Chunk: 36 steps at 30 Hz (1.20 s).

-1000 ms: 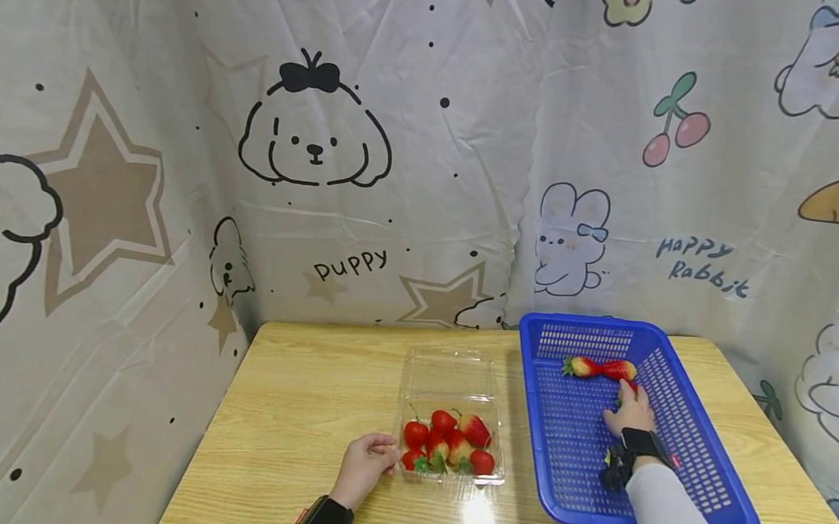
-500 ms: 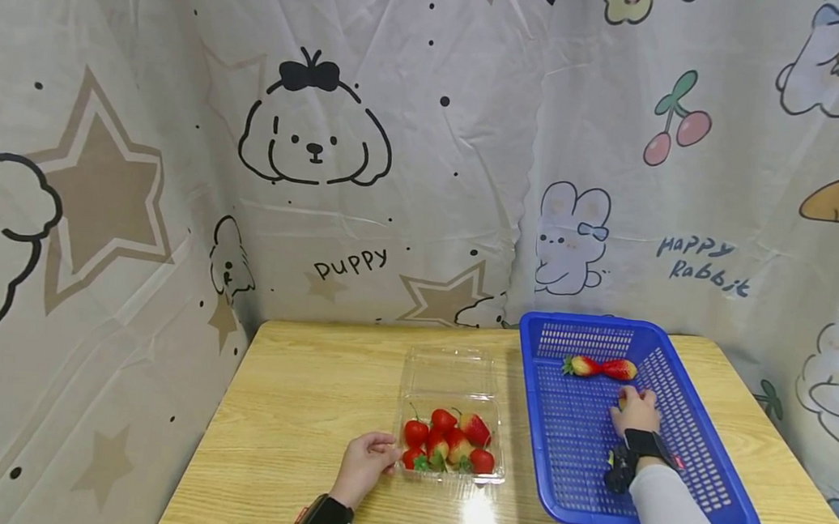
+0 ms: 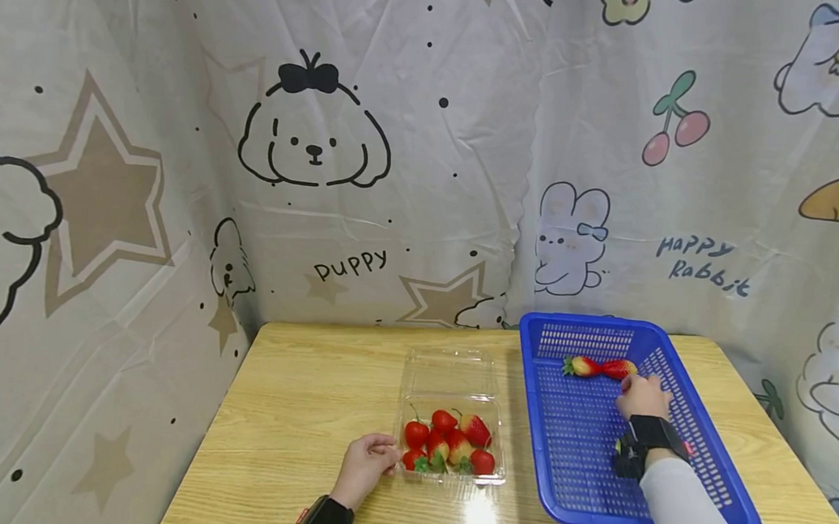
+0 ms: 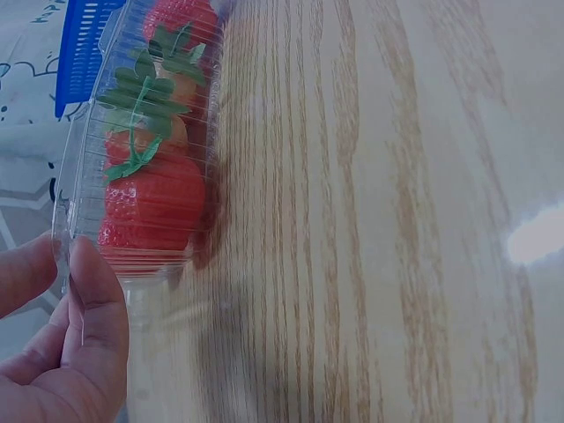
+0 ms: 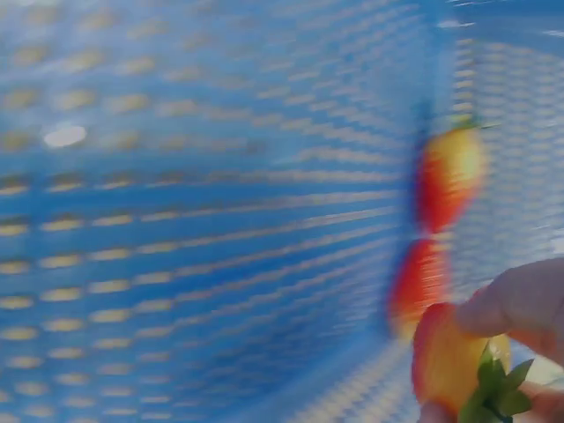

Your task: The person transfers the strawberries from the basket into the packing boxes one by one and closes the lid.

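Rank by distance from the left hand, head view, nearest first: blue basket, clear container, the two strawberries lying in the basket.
1. Clear container: pinched by the left hand.
2. Blue basket: right of the container.
3. Two strawberries: inside the basket's far end.

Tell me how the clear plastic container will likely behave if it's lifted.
The container probably flexes easily: its plastic looks thin and see-through. Lifted only by the edge that the left hand pinches, it might tip. With its lid open, the red fruits could roll out if it tilts.
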Each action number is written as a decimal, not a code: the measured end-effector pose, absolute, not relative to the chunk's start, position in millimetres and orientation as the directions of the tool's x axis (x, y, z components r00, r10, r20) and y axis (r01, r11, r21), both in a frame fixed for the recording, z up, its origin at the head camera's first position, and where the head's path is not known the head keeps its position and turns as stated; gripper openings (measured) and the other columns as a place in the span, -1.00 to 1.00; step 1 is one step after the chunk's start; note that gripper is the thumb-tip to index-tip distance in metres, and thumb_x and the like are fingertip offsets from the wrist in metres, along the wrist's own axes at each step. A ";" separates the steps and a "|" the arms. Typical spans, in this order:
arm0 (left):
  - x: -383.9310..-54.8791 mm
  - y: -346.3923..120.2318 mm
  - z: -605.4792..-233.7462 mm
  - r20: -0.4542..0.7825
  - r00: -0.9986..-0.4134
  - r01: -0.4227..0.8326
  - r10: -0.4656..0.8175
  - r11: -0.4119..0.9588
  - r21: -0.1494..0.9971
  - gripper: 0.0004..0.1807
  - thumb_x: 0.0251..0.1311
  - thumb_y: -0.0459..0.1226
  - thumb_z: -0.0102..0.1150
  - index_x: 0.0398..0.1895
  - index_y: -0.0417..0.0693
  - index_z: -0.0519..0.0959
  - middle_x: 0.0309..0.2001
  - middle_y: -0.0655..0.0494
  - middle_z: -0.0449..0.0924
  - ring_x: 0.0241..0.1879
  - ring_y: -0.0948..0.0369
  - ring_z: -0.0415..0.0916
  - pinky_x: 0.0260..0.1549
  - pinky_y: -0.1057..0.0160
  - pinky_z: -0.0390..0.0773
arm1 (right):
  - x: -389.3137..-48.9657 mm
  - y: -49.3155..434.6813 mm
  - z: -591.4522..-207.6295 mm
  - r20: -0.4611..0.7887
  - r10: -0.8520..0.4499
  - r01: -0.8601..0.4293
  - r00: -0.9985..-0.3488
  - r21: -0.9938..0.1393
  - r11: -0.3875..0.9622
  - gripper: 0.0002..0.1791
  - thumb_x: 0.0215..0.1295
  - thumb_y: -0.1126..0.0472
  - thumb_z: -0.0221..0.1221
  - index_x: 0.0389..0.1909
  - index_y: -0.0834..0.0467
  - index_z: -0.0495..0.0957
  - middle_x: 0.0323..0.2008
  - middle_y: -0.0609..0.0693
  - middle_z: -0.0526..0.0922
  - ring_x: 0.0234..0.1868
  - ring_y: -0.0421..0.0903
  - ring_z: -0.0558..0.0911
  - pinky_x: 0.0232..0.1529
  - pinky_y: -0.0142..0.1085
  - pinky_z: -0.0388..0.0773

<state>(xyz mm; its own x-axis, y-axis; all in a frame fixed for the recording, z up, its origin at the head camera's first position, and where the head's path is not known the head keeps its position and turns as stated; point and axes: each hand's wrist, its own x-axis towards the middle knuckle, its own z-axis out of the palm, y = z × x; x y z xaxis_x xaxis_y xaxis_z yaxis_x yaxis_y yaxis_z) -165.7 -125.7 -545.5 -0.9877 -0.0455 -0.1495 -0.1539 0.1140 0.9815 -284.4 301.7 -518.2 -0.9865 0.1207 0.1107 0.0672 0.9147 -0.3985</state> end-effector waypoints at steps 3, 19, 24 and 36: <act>-165.9 -125.8 -545.8 -0.151 -0.988 -0.155 -0.043 0.114 0.981 -0.71 0.05 -0.50 0.16 -0.17 -0.58 0.44 -0.55 0.12 0.47 -0.59 0.22 0.50 -0.47 0.19 0.62 | -287.0 292.7 -495.5 0.154 0.118 0.046 -0.981 -0.408 0.912 -0.82 -0.05 0.40 0.08 -0.38 0.40 0.50 -0.25 0.45 0.37 -0.11 0.41 0.34 -0.08 0.29 0.17; -166.4 -125.3 -547.5 -0.162 -0.986 -0.164 -0.034 0.093 0.982 -0.69 0.06 -0.50 0.15 -0.14 -0.60 0.42 -0.53 0.10 0.48 -0.57 0.27 0.49 -0.49 0.26 0.61 | -282.5 207.7 -416.1 0.492 -0.120 -0.398 -0.862 -0.511 0.762 -0.80 0.07 0.45 0.14 -0.23 0.31 0.56 -0.09 0.31 0.37 -0.08 0.29 0.33 -0.07 0.11 0.26; -166.8 -125.9 -549.2 -0.157 -0.987 -0.159 -0.033 0.083 0.984 -0.67 0.06 -0.51 0.15 -0.14 -0.62 0.40 -0.51 0.06 0.49 -0.58 0.28 0.48 -0.51 0.26 0.61 | -276.9 178.9 -414.7 0.547 -0.310 -0.604 -0.777 -0.511 0.612 -0.76 0.09 0.46 0.19 -0.20 0.20 0.58 -0.04 0.18 0.40 -0.02 0.17 0.37 -0.08 0.01 0.42; -166.9 -125.9 -549.6 -0.155 -0.987 -0.157 -0.037 0.083 0.984 -0.67 0.06 -0.51 0.15 -0.15 -0.63 0.40 -0.51 0.04 0.50 -0.60 0.29 0.47 -0.52 0.27 0.61 | -259.0 126.5 -442.4 0.421 -0.628 -0.749 -0.654 -0.473 0.464 -0.75 0.10 0.37 0.22 -0.17 0.13 0.59 -0.03 0.13 0.45 -0.01 0.06 0.47 -0.08 -0.13 0.52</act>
<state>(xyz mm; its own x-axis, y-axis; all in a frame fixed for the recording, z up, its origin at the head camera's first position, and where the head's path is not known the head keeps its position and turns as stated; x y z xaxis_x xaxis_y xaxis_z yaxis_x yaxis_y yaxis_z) -166.9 -125.9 -549.6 -0.9873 -0.0365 -0.1546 -0.1572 0.0835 0.9840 -259.0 126.5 -442.4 -0.6544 -0.6284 0.4206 -0.7492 0.4635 -0.4731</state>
